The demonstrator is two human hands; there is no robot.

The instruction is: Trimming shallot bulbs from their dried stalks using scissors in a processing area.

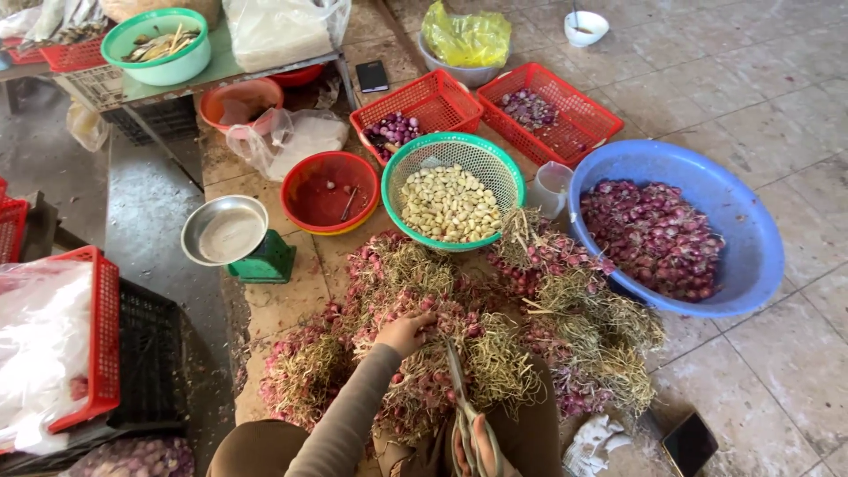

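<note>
Scissors: gripped in right hand, blades pointing up into the shallot pile.
Left hand: closed on a shallot bunch, just left of the blade tips.
Green colander: holds peeled garlic, beyond the left hand.
Blue basin: trimmed shallots, far right of the scissors.
Scale: up-left of the left hand.

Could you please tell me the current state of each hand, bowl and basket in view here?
left hand: gripping shallot bunches.
right hand: shut on scissors.
blue basin: partly filled with trimmed shallots.
green colander: holds peeled garlic.
red bowl: nearly empty.
scale pan: empty.
</note>
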